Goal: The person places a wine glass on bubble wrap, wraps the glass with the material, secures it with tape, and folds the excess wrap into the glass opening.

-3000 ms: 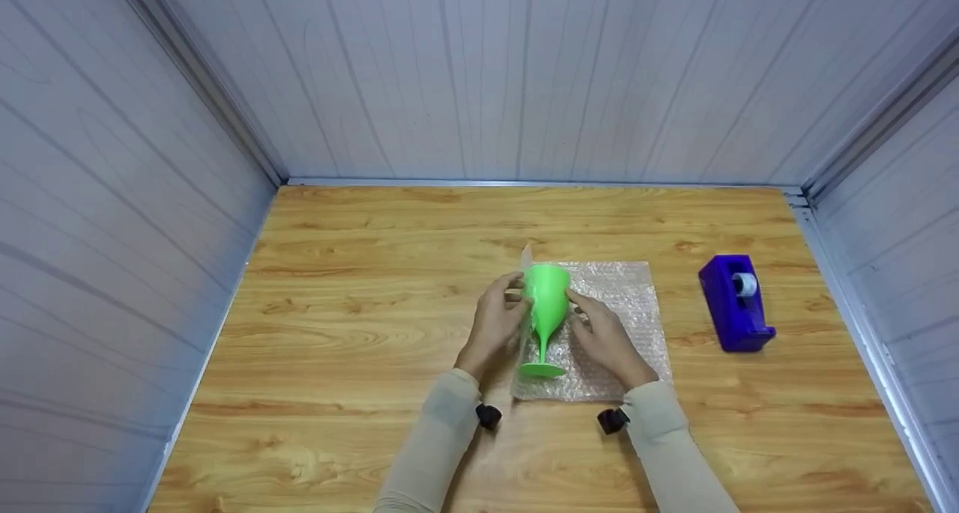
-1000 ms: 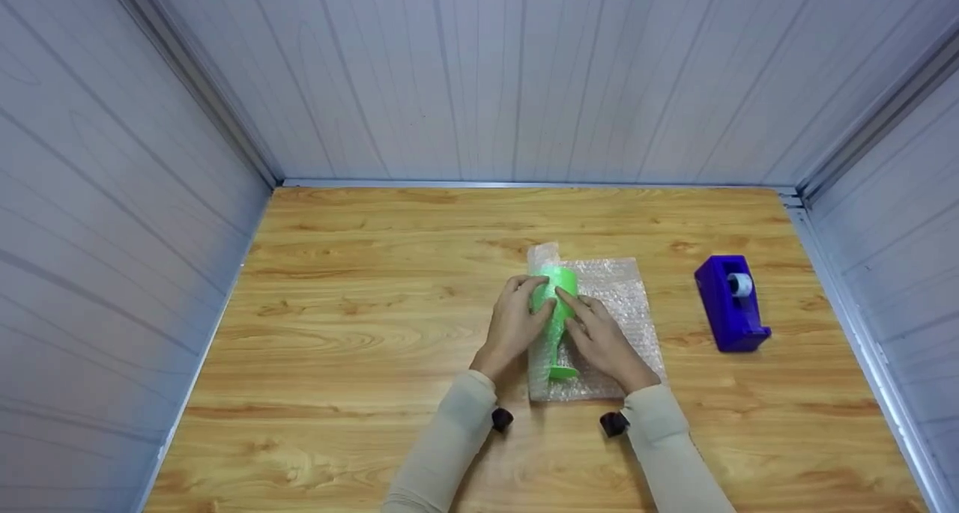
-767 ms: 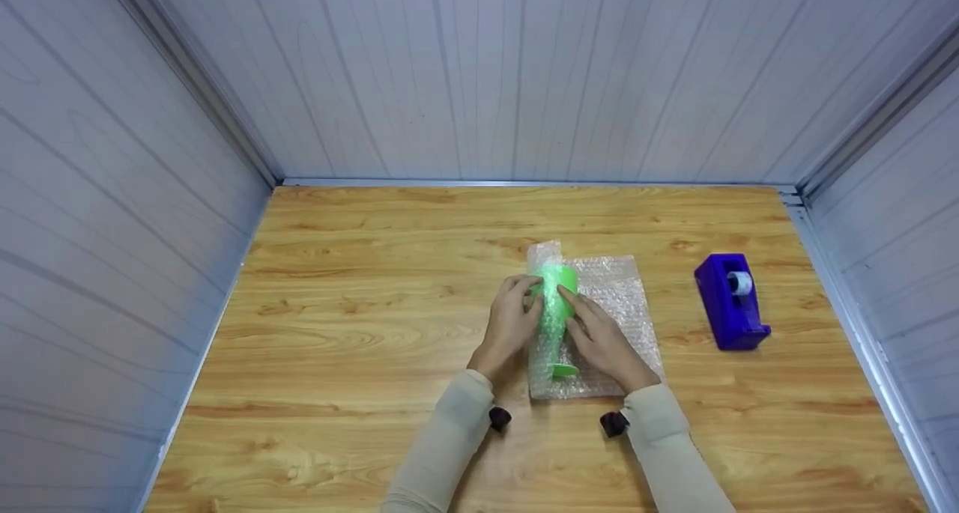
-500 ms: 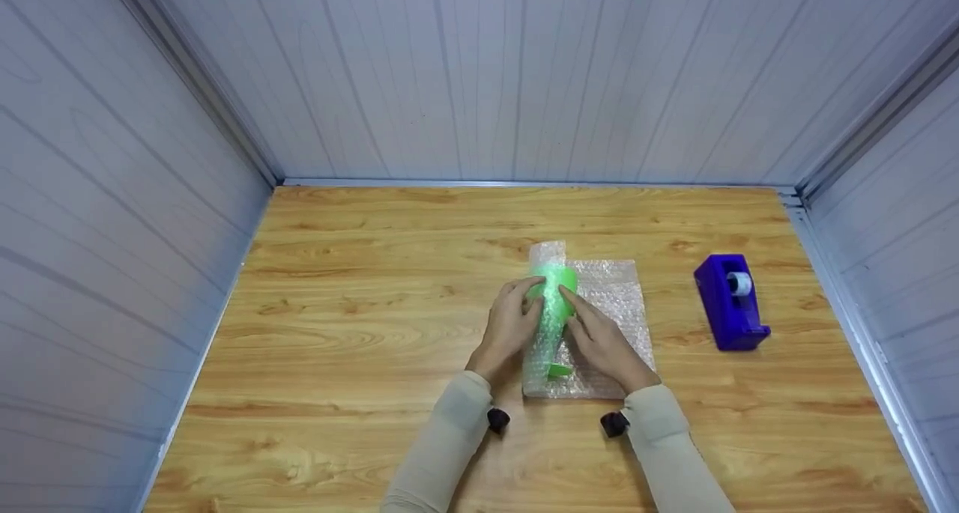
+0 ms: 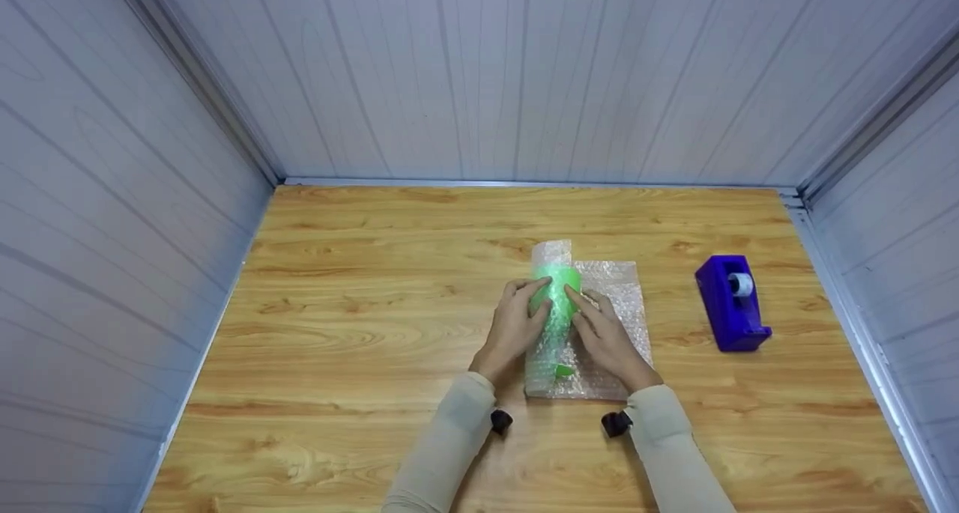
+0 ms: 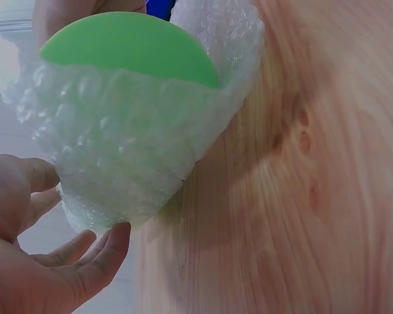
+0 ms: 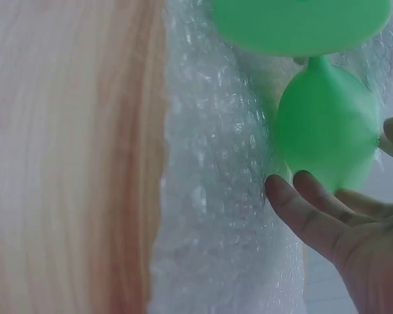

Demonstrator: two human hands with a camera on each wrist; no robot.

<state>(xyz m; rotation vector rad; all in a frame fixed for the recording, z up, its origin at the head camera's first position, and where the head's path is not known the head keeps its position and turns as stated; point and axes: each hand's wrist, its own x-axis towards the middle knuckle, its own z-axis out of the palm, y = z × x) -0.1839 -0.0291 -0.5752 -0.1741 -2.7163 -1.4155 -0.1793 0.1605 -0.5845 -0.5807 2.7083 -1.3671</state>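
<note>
A bright green plastic goblet [image 5: 571, 279] lies on its side on a sheet of bubble wrap [image 5: 618, 303]. The sheet's left part is folded over the bowl and stem, and a bit of the base shows below. My left hand [image 5: 513, 324] holds the folded wrap against the bowl, its fingers and thumb curved round it in the left wrist view. On the bowl's other side, my right hand [image 5: 608, 339] holds the goblet between thumb and fingers. The right wrist view shows the uncovered side of the bowl [image 7: 327, 124] beside these fingers.
A blue tape dispenser [image 5: 733, 303] with a roll of tape stands to the right of the sheet. The wooden tabletop [image 5: 359, 288] is bounded by pale panel walls at the back and both sides. A small black camera sits at each wrist.
The left edge of the bubble wrap has come up and over the goblet, covering more of its bowl, stem and base. Both hands have shifted slightly right and stayed at the bowl.
</note>
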